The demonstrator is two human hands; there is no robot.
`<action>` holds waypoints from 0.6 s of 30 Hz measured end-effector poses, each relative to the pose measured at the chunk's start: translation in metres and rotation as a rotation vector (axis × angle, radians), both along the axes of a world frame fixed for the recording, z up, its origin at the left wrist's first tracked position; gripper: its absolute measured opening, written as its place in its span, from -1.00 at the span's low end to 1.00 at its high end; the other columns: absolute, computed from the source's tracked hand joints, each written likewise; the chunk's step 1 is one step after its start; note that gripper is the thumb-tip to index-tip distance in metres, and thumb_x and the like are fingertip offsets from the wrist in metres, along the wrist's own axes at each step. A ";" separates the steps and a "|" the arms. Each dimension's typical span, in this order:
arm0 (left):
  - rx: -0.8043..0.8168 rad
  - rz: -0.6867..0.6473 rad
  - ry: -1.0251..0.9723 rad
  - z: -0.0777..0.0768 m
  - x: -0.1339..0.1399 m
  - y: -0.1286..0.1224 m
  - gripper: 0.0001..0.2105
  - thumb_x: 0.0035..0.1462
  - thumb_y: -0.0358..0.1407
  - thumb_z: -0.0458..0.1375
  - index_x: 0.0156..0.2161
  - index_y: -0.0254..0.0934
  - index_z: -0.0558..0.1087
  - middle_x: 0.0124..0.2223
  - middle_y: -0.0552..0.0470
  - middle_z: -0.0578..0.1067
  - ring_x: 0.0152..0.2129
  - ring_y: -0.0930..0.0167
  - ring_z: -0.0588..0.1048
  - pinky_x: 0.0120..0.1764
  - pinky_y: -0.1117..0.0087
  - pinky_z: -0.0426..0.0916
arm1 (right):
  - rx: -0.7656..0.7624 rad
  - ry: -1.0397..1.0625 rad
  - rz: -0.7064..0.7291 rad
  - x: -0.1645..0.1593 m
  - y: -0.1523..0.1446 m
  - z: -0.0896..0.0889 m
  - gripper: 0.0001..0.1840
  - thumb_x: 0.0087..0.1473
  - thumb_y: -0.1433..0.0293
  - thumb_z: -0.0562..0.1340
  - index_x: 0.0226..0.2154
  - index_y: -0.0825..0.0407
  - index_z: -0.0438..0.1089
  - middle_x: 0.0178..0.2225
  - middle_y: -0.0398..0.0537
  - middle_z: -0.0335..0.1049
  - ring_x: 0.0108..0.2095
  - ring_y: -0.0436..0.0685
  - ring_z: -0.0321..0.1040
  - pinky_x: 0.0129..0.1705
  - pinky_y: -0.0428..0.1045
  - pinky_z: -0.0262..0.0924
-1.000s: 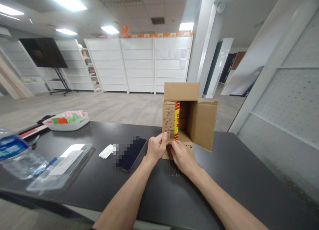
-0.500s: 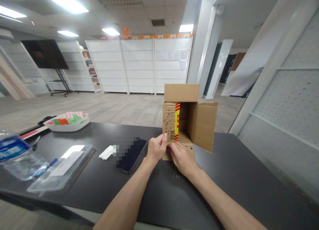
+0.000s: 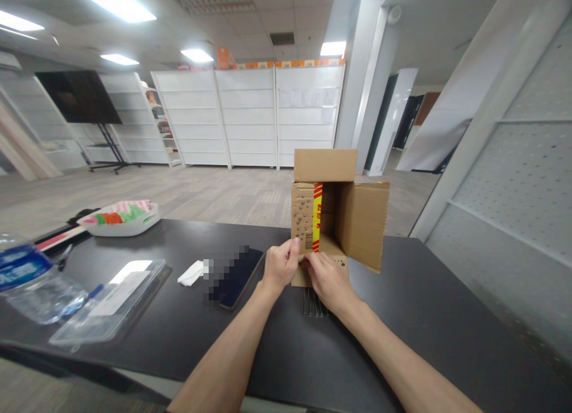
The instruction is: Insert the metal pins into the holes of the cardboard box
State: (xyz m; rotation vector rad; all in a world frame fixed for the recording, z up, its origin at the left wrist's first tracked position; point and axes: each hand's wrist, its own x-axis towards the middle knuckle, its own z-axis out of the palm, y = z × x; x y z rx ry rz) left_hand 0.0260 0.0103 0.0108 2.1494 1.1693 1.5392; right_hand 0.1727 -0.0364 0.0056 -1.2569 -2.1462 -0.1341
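Observation:
A brown cardboard box (image 3: 342,225) stands on the black table with its opening towards me, flaps out. Its left flap (image 3: 301,207) bears several grey dots and a strip of yellow and red tape. My left hand (image 3: 280,262) is closed at that flap's lower corner, thumb upright, gripping the box. Low in front of the opening, my right hand (image 3: 328,279) is pinched at the lower flap (image 3: 342,269), which has small dark holes. What its fingertips hold is hidden. Several thin metal rods, like long screws or nails (image 3: 311,304), lie side by side just below my right hand.
Left of my hands are a dark phone (image 3: 241,279), a crumpled white tissue (image 3: 191,273) and a clear plastic case (image 3: 111,303). Further left lie a water bottle (image 3: 33,282) and a white basket (image 3: 147,223) with colourful cloth. A perforated panel (image 3: 513,204) rises at the right.
My right hand has moved very slightly up and to the right at the lower flap. My left hand keeps its grip on the box.

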 end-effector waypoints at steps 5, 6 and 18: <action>-0.003 0.004 0.003 0.001 0.000 0.000 -0.58 0.28 -0.15 -0.14 -0.59 -0.26 0.21 -0.65 0.11 0.21 -0.71 0.55 0.16 -0.55 0.47 0.03 | 0.004 -0.009 0.001 0.000 0.001 -0.001 -0.80 0.22 0.53 -0.02 -0.27 0.04 0.28 -0.32 0.05 0.34 -0.29 0.19 0.24 -0.26 0.05 0.17; -0.003 0.005 0.002 0.001 0.000 0.000 -0.58 0.28 -0.15 -0.13 -0.59 -0.26 0.21 -0.65 0.11 0.21 -0.71 0.55 0.16 -0.55 0.47 0.03 | 0.005 -0.012 0.000 0.000 0.001 -0.002 -0.79 0.22 0.53 -0.02 -0.26 0.04 0.29 -0.32 0.05 0.34 -0.28 0.20 0.24 -0.25 0.06 0.17; 0.004 -0.019 -0.018 0.000 0.000 0.000 -0.61 0.28 -0.18 -0.12 -0.58 -0.26 0.15 -0.64 0.14 0.14 -0.70 0.56 0.11 -0.55 0.47 0.00 | 0.012 -0.031 -0.018 -0.001 -0.002 0.004 -0.82 0.26 0.43 0.01 -0.25 0.04 0.31 -0.28 0.05 0.33 -0.25 0.20 0.24 -0.19 0.08 0.17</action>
